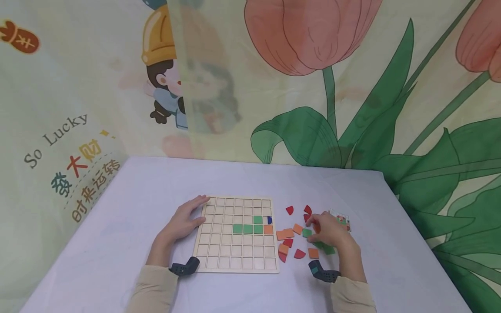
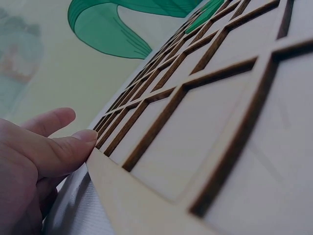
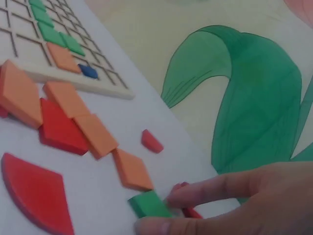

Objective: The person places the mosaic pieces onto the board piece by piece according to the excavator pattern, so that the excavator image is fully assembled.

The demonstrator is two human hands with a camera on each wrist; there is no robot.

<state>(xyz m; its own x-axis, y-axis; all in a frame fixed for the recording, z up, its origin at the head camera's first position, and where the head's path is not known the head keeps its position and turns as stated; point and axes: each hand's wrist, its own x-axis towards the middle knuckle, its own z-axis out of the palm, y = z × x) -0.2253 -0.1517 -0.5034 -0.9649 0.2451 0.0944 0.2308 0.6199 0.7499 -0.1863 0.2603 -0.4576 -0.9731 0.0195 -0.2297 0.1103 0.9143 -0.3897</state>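
Observation:
A wooden grid board (image 1: 219,251) lies flat on the table, holding several green squares (image 1: 248,229), an orange square (image 1: 268,229) and a blue piece (image 1: 269,220). My left hand (image 1: 184,222) rests along the board's left edge, its fingertips by the far corner. In the left wrist view, the thumb (image 2: 73,149) touches the board's rim. To the right of the board, my right hand (image 1: 330,230) pinches a green square (image 3: 148,204) between thumb and index finger, low over the table. Loose orange pieces (image 3: 93,133) and red quarter-round pieces (image 3: 36,193) lie around it.
More green pieces (image 1: 328,249) lie partly under the right hand. Behind that hand is a card with a coloured pattern (image 1: 344,221). A white cloth covers the table (image 1: 156,182), and a printed curtain (image 1: 219,148) hangs behind its far edge.

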